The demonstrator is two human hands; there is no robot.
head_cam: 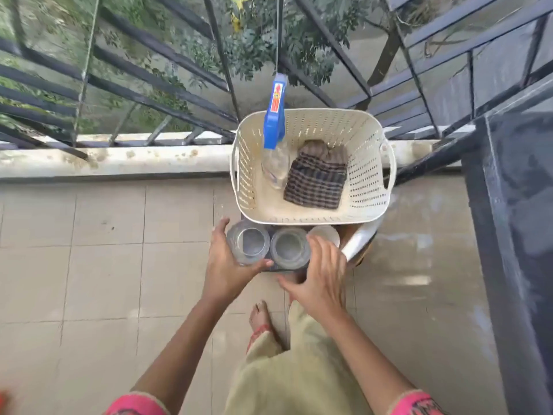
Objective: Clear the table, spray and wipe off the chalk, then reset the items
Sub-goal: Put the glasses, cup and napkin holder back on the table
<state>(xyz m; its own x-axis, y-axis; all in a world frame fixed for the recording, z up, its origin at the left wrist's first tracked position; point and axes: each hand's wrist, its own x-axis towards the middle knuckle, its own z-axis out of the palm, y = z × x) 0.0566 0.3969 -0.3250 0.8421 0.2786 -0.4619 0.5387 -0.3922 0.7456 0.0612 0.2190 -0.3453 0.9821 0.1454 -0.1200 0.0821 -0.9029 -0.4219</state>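
A cream perforated basket [365, 175] stands on a low stool by the balcony railing. Inside it a clear spray bottle [273, 121] with a blue trigger head leans upright beside a folded dark striped cloth [315, 182]. In front of the basket stand two clear glass jars, the left jar [250, 244] and the right jar [288, 248], and a white cup [324, 233] to their right. My left hand [224, 265] wraps the left jar's side. My right hand [320, 280] hovers with fingers spread at the right jar, and I cannot tell if it touches.
A dark glass-topped table [514, 220] fills the right edge. Black metal railing [167, 94] and a concrete ledge [119, 160] run behind the basket. A white stool arm [360, 239] curves out at the right. My bare foot [260, 317] stands on the beige floor tiles [104, 265].
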